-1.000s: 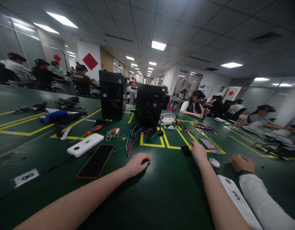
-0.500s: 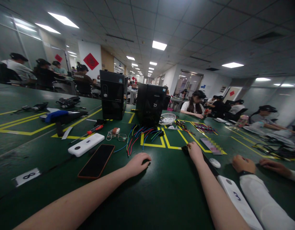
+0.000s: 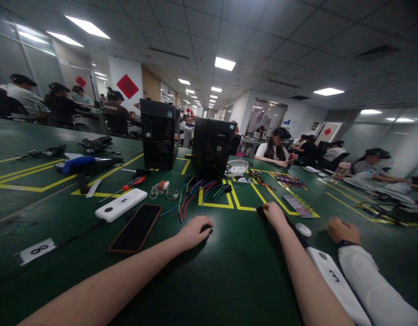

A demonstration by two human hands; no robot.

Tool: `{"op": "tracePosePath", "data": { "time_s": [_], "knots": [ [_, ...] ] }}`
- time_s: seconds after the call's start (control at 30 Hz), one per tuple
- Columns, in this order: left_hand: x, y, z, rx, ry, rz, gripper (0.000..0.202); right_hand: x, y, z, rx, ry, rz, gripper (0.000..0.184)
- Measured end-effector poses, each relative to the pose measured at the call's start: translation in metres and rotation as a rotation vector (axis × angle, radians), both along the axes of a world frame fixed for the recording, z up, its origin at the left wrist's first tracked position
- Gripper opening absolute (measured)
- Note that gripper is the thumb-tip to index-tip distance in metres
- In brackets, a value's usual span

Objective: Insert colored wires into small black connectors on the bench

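Note:
My left hand (image 3: 194,231) rests on the green table (image 3: 236,271) with its fingers curled under, just below a bundle of coloured wires (image 3: 198,190); I cannot make out anything inside it. My right hand (image 3: 274,213) lies further out, fingers closed and touching a small black object (image 3: 261,211) at its tip. A dark phone (image 3: 136,227) and a white box marked 8 (image 3: 121,204) lie left of my left hand. A white box marked 3 (image 3: 336,280) lies beside my right forearm.
Two black computer cases (image 3: 160,134) (image 3: 213,147) stand behind the wires. A red screwdriver (image 3: 134,183), glasses (image 3: 164,193) and a white fan grille (image 3: 236,167) lie around them. A neighbour's white-sleeved arm and fist (image 3: 343,231) rest at right. Other people sit at the surrounding tables.
My right hand has slid a little left onto the small black object. A second neighbour's hand that showed at far right half a second ago is gone. My left hand has not moved.

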State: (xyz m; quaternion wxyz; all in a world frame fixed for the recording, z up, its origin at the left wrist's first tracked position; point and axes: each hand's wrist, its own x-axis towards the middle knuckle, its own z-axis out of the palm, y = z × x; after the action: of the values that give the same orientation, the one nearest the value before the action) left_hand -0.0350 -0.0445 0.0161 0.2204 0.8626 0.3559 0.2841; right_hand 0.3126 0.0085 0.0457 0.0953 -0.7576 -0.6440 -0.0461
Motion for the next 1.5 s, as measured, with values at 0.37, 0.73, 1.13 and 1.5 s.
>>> {"op": "tracePosePath", "data": {
  "time_s": [0.37,0.73,1.13,1.5],
  "knots": [
    [0.000,0.005,-0.007,0.006,-0.106,0.079,0.033,-0.097,-0.029,-0.001,0.115,0.040,0.522,0.026],
    [0.001,0.012,-0.018,0.038,-0.132,0.194,0.039,-0.169,-0.069,-0.009,0.211,0.029,0.901,0.035],
    [0.000,0.008,-0.008,0.050,-0.059,0.298,0.024,-0.178,-0.078,-0.017,0.154,-0.101,0.892,0.053],
    [-0.002,0.016,-0.019,0.036,-0.080,0.201,0.028,-0.185,-0.075,-0.021,0.296,0.049,0.933,0.033]
  ]
}}
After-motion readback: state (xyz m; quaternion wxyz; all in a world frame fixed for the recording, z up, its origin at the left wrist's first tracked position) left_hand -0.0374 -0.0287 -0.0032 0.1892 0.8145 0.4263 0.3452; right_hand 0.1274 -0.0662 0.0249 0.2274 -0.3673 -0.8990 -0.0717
